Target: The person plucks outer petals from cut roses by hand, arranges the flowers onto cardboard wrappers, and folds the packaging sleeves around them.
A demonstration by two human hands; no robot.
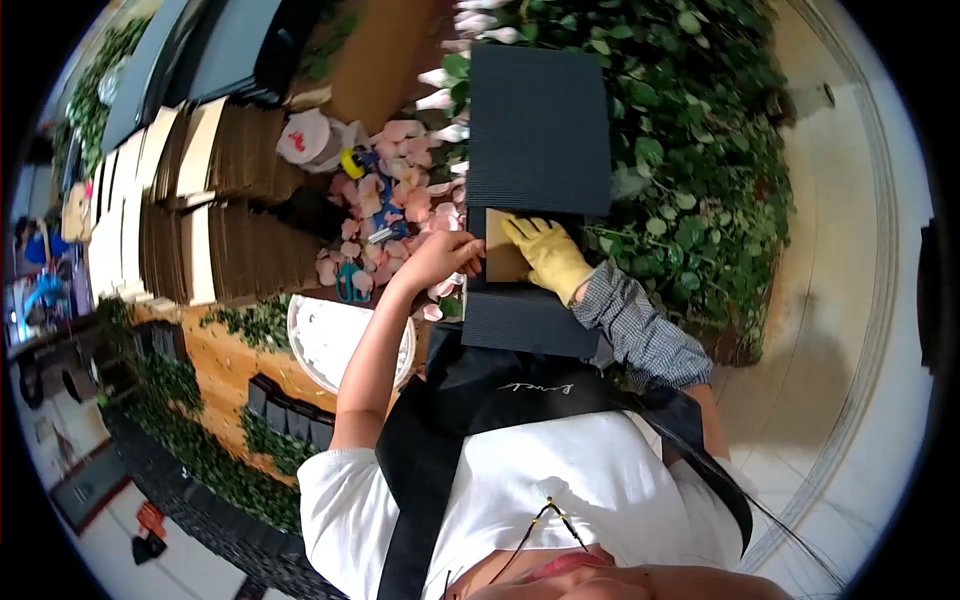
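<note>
A black corrugated cardboard piece (540, 130) lies in front of me, with a second ribbed black section (530, 318) closer to my apron. Between them shows a tan cardboard panel (503, 262). My right hand (550, 258), in a yellow glove with a checked sleeve above it, rests flat on that panel, fingers stretched forward. At the panel's left edge is my bare left hand (455, 258), its fingers bent and pinched together. What those fingers hold, if anything, is hidden.
Green leafy stems (690, 190) are heaped on the right. Pink petals (405, 190), teal-handled scissors (350, 283) and a white round tray (330, 340) lie on the left. Stacked folded cardboard (230, 250) stands farther left, with black boxes (225, 50) behind it.
</note>
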